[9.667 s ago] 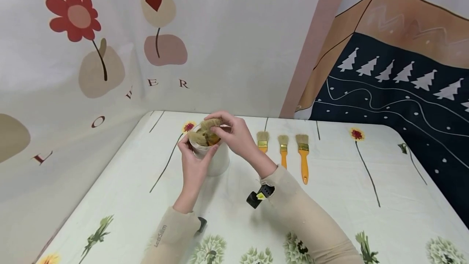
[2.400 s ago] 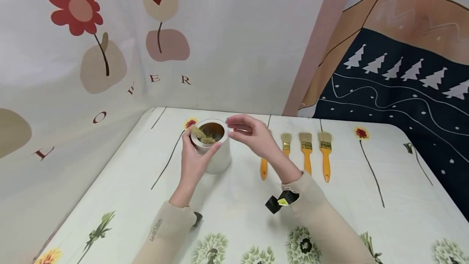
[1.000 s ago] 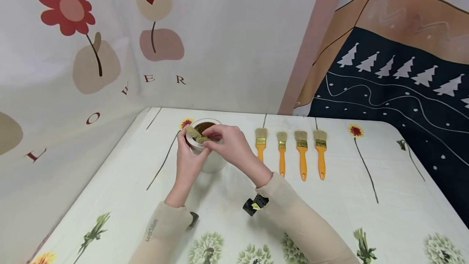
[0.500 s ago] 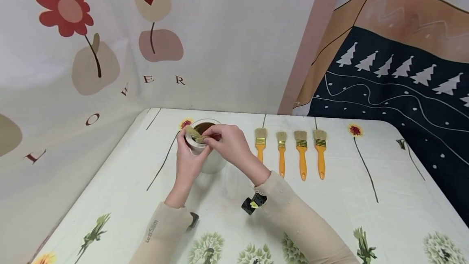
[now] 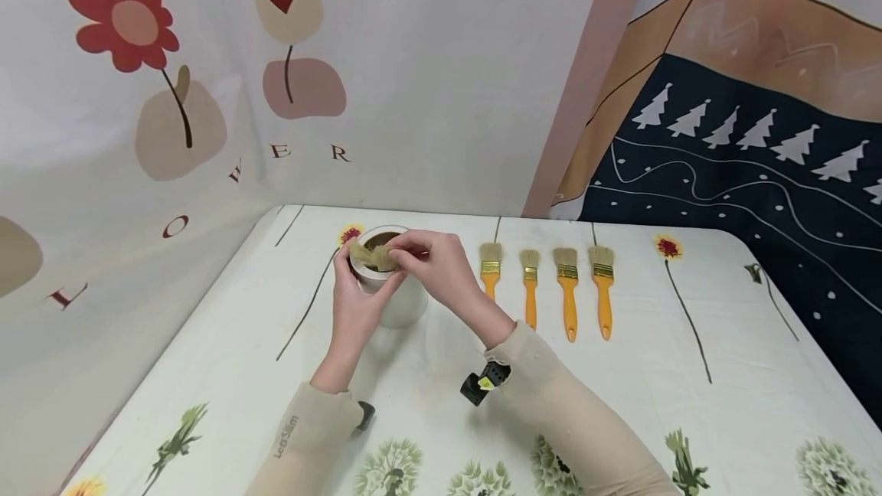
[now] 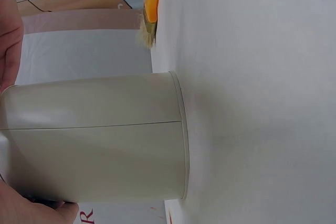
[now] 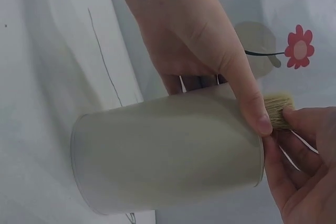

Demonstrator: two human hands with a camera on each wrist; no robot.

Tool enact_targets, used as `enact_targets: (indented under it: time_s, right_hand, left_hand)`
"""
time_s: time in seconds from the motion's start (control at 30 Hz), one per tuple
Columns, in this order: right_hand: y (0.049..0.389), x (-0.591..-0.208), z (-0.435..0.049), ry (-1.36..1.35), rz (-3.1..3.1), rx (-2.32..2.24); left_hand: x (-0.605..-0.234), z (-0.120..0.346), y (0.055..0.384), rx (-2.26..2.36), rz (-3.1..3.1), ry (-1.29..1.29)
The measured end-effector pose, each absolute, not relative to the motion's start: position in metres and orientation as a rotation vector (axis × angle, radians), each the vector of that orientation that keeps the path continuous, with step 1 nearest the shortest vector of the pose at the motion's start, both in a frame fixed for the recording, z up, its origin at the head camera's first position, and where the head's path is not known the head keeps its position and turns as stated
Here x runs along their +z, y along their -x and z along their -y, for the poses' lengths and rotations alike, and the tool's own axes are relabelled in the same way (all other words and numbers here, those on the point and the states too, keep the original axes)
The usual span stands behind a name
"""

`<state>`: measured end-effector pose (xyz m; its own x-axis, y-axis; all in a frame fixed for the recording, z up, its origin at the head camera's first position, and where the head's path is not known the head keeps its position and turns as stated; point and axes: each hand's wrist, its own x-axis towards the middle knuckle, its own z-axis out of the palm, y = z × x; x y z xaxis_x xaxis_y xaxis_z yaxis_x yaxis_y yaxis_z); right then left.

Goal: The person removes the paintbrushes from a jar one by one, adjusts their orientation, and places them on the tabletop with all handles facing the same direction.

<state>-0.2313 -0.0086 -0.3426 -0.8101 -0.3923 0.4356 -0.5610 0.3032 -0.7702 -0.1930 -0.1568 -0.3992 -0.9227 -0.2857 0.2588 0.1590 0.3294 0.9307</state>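
A white cylindrical container (image 5: pixel 405 306) stands on the table, its open mouth showing a brown inside. My left hand (image 5: pixel 356 305) grips it near the rim, thumb on the near side; the left wrist view shows its pale side wall (image 6: pixel 94 135). Bristle ends of paintbrushes show in the mouth, one bristle head (image 5: pixel 360 252) leaning at the left of the rim. My right hand (image 5: pixel 441 266) pinches another paintbrush (image 7: pixel 278 111) by its bristles at the rim. Its handle is hidden inside the container.
Several paintbrushes with orange handles, one of them the rightmost brush (image 5: pixel 602 289), lie in a row right of the container. The white flower-print tablecloth (image 5: pixel 634 373) reaches to a printed backdrop (image 5: pixel 441 98) behind and at the left.
A paintbrush has been added at the right end of the row since the first frame. My right hand has come from beside the container to its mouth and lifted a bristle head slightly.
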Motion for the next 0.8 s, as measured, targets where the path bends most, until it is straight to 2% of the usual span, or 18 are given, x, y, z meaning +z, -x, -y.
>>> enact_targets:
  time_s: [0.8]
  right_hand:
    - [0.228,-0.301,-0.023,-0.765,2.100,1.710]
  left_hand:
    - [-0.399,0.157,0.191,-1.623,2.277,-0.145]
